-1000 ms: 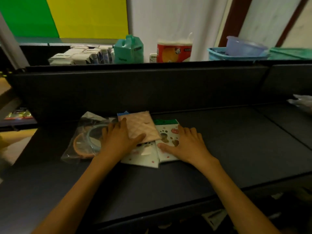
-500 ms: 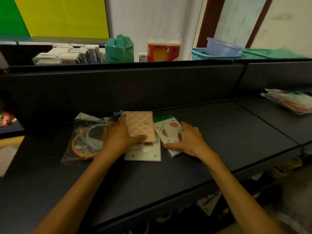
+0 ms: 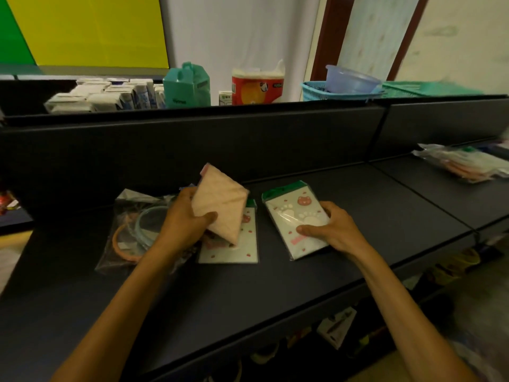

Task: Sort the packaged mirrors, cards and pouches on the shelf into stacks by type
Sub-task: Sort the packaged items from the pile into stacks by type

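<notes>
**Pouch lifted, card pinned on the shelf**

The dark shelf (image 3: 358,205) is cut off at both sides. At 9 o'clock lie bagged mirrors (image 3: 135,230), partly hidden by the left hand (image 3: 184,221), whose fingers grip a tilted pink pouch (image 3: 220,205) above one card (image 3: 234,244). The right hand (image 3: 333,230) pinches another card (image 3: 294,216).

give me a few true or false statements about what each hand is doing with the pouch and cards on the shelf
1. The left hand grips the pink pouch, lifted and tilted. True.
2. The right hand holds nothing. False: it holds a paw-print card.
3. A second card lies partly under the pouch. True.
4. The bagged mirrors lie right of both cards. False: they lie left.
5. The two cards are stacked. False: they lie apart on the shelf.
</notes>
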`<state>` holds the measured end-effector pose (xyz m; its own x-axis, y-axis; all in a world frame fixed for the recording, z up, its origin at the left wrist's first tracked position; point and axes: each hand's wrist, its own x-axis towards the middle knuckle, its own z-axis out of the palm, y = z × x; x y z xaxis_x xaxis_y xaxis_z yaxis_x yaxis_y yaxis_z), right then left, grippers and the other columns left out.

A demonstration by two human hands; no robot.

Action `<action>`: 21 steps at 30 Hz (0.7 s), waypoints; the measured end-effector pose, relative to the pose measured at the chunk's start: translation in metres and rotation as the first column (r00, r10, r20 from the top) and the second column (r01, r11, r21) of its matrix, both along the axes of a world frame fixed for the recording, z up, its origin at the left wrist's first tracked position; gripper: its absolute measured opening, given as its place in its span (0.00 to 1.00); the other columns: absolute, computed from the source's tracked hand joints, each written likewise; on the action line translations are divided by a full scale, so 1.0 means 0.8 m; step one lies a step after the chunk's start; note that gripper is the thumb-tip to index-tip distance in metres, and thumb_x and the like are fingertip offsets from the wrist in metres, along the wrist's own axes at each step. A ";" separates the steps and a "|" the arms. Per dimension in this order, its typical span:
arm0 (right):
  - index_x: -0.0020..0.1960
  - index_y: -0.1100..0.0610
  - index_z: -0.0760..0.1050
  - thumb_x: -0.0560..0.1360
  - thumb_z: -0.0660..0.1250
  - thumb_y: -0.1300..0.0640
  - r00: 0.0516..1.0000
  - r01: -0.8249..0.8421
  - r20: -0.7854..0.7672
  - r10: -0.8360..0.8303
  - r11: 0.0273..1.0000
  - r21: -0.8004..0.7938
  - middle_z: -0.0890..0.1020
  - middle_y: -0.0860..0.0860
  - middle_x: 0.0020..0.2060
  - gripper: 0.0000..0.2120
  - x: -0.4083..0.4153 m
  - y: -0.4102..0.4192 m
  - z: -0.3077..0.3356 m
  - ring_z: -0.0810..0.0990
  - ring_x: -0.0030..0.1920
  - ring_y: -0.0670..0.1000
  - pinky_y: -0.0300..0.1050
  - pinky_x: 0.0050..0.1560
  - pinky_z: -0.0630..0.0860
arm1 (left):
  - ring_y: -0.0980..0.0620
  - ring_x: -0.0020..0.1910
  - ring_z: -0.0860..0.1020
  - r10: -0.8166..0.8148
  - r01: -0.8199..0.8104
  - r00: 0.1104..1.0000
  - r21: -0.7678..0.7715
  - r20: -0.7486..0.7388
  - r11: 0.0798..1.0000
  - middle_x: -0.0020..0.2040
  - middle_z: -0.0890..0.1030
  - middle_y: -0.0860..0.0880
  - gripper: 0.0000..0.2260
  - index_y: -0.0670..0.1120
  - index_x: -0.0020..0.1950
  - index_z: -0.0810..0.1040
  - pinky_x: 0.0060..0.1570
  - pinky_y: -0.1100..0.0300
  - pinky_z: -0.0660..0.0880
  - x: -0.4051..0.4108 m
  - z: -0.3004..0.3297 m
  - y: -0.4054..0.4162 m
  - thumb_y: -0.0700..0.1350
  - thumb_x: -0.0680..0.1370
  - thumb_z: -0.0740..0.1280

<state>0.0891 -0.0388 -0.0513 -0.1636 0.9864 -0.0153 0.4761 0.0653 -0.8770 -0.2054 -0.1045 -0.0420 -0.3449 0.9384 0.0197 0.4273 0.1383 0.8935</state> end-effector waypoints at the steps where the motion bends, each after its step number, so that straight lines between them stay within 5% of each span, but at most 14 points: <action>1: 0.60 0.52 0.71 0.65 0.78 0.58 0.997 0.002 -0.081 -0.003 1.000 -0.020 0.80 0.51 0.54 0.28 0.004 -0.004 -0.002 0.81 0.49 0.49 0.44 0.44 0.80 | 0.42 0.60 0.75 -0.014 0.014 0.997 0.002 0.075 1.000 0.67 0.70 0.47 0.28 0.56 0.68 0.62 0.55 0.41 0.76 0.000 -0.001 -0.001 0.43 0.73 0.72; 5: 0.63 0.52 0.68 0.74 0.70 0.60 0.961 0.010 -0.275 -0.027 0.998 -0.062 0.80 0.51 0.52 0.21 0.018 -0.019 -0.007 0.84 0.40 0.49 0.42 0.22 0.74 | 0.45 0.60 0.74 -0.067 0.049 0.966 0.077 0.250 0.996 0.60 0.70 0.55 0.26 0.58 0.65 0.64 0.51 0.41 0.79 0.011 -0.001 -0.009 0.40 0.74 0.69; 13: 0.64 0.47 0.66 0.78 0.62 0.62 0.897 0.196 -0.403 -0.183 0.981 -0.009 0.79 0.44 0.51 0.18 0.096 -0.031 0.002 0.84 0.41 0.49 0.44 0.22 0.75 | 0.48 0.51 0.77 -0.163 0.125 0.856 0.110 0.490 0.986 0.59 0.70 0.52 0.27 0.54 0.65 0.64 0.33 0.53 0.81 0.097 0.015 -0.001 0.32 0.74 0.67; 21: 0.65 0.47 0.65 0.78 0.63 0.61 0.890 0.336 -0.353 -0.289 0.939 0.077 0.79 0.44 0.53 0.19 0.274 -0.038 0.006 0.84 0.42 0.46 0.46 0.27 0.80 | 0.43 0.58 0.76 -0.279 0.207 0.826 0.197 0.489 0.958 0.68 0.69 0.46 0.28 0.57 0.64 0.63 0.34 0.51 0.81 0.282 0.013 0.034 0.32 0.74 0.66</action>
